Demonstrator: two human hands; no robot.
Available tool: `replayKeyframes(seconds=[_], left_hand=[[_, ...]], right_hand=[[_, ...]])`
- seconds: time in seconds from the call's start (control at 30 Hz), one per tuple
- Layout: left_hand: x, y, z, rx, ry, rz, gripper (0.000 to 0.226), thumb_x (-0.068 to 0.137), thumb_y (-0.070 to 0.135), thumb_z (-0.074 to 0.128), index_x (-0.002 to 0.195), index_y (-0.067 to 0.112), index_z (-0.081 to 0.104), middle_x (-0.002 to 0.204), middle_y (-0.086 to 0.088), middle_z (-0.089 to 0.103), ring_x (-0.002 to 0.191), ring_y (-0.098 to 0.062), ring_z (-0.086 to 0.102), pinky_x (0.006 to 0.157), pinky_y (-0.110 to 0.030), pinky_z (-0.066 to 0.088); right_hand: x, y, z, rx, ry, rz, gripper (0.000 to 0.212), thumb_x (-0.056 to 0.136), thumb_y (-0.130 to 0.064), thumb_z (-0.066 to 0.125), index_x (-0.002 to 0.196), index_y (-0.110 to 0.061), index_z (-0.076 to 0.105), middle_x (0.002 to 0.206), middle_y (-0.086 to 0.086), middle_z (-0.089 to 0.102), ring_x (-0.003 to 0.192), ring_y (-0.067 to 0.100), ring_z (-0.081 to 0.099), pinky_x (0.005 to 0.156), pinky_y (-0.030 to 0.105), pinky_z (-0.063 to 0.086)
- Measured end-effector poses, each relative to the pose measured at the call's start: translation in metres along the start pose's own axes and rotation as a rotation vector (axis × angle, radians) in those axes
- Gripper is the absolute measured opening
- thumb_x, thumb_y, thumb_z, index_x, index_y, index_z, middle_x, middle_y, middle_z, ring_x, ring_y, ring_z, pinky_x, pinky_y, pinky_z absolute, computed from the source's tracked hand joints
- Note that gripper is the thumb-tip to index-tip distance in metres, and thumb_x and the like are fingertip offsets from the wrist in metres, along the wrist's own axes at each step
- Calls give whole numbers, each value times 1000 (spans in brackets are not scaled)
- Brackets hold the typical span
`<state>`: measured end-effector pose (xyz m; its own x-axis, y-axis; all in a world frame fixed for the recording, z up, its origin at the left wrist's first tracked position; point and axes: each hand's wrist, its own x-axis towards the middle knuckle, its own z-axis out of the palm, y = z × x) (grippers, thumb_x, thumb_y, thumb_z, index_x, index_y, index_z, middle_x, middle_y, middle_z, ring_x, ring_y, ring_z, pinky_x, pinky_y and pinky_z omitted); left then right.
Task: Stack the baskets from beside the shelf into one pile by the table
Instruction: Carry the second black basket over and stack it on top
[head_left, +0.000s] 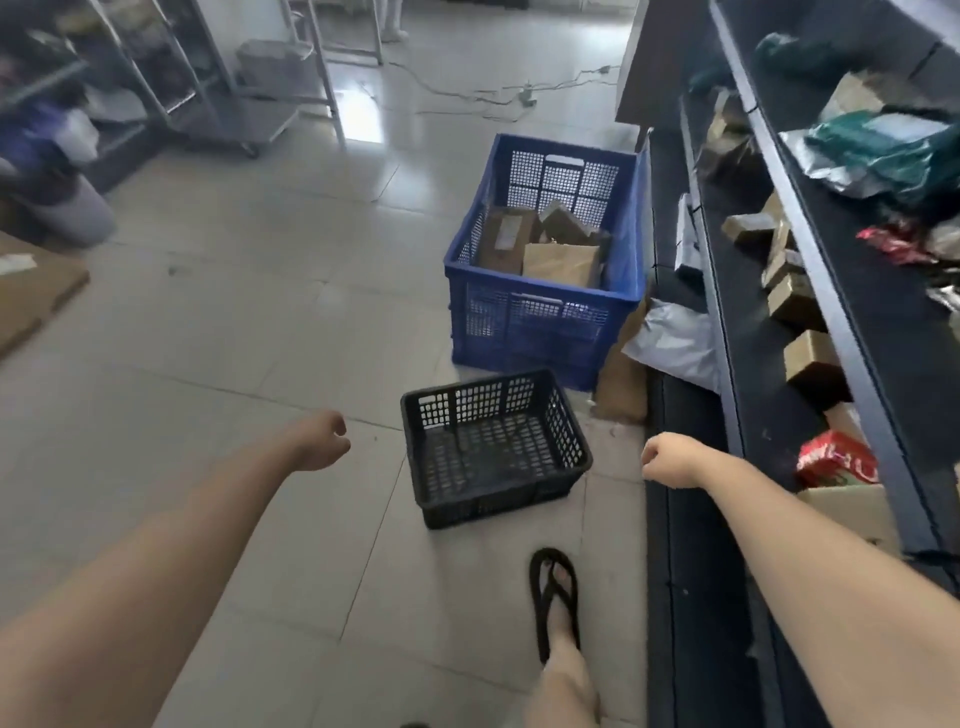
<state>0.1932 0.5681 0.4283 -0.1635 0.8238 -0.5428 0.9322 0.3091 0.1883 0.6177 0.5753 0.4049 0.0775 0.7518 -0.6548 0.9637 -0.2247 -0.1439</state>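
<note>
A small black mesh basket (493, 447) stands empty on the tiled floor, close to the dark shelf (810, 291) on the right. Behind it a larger blue crate (545, 322) holds several brown parcels. My left hand (319, 441) hovers left of the black basket with its fingers curled and nothing in it. My right hand (670, 460) hovers right of the basket, in front of the shelf's lower edge, also curled and holding nothing. Neither hand touches the basket.
The shelf carries many parcels and bags. A grey bag (675, 348) and a cardboard piece lie between crate and shelf. My foot in a black sandal (555, 597) is below the basket. Metal racks (218, 78) stand far left, cables (493, 96) cross the floor beyond.
</note>
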Motion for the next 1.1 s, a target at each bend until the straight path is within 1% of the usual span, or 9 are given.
replayKeyframes(seconds=[0.23,0.37,0.5,0.57,0.77,0.87,0.93,1.03,1.1], left_hand=[[89,52,13,-101,-47,-244,38,92,19,48,126,3,55,132,-18,56,121,-31,52,93,-31,41],[135,79,33,-254,-102,-316,11,90,14,49,98,9,56,95,-18,55,96,-30,58,83,-31,41],[204,77,85,-407,-124,-452,36,87,11,46,122,5,53,109,-19,60,112,-37,57,95,-39,45],[247,71,119,-515,-141,-517,43,86,5,39,128,3,49,108,-21,59,105,-37,59,89,-40,49],[410,25,255,-558,25,-625,58,81,5,52,137,3,39,129,-28,55,118,-42,54,99,-49,46],[456,13,328,-745,-36,-676,52,82,3,64,130,1,43,119,-17,58,108,-35,59,89,-44,49],[476,9,358,-940,-44,-714,40,83,-3,59,122,-1,51,108,-18,64,94,-34,64,85,-47,53],[475,10,362,-1045,27,-727,39,85,-12,48,122,1,50,82,-14,58,68,-26,55,68,-36,52],[458,18,344,-1056,87,-707,45,84,-15,43,126,0,47,91,-16,57,78,-28,56,72,-37,50]], right_hand=[[159,-7,-71,-59,-125,-114,31,89,-11,49,114,1,62,117,16,62,111,30,57,79,24,39],[231,-6,-78,79,-159,-93,31,88,-13,52,113,0,63,116,17,63,106,32,60,91,36,48],[305,7,-45,106,-234,-7,25,86,-13,54,108,-5,65,101,11,64,93,29,61,83,35,51],[350,16,-16,126,-251,44,23,87,-13,56,106,-7,67,98,8,63,89,24,58,79,30,47],[523,22,83,600,-133,310,57,87,-29,63,137,-9,45,132,12,52,120,30,52,93,41,44],[589,25,135,874,-136,359,56,89,-26,61,139,-11,41,131,12,55,121,30,54,88,39,47],[612,30,158,945,-184,345,43,91,-20,56,132,-11,48,121,9,62,109,27,60,75,35,48],[613,32,158,982,-219,359,20,95,-14,49,113,-14,58,102,6,63,86,20,59,76,35,48],[597,30,140,963,-204,369,27,95,-13,49,121,-10,56,109,11,63,90,22,59,73,34,49]])
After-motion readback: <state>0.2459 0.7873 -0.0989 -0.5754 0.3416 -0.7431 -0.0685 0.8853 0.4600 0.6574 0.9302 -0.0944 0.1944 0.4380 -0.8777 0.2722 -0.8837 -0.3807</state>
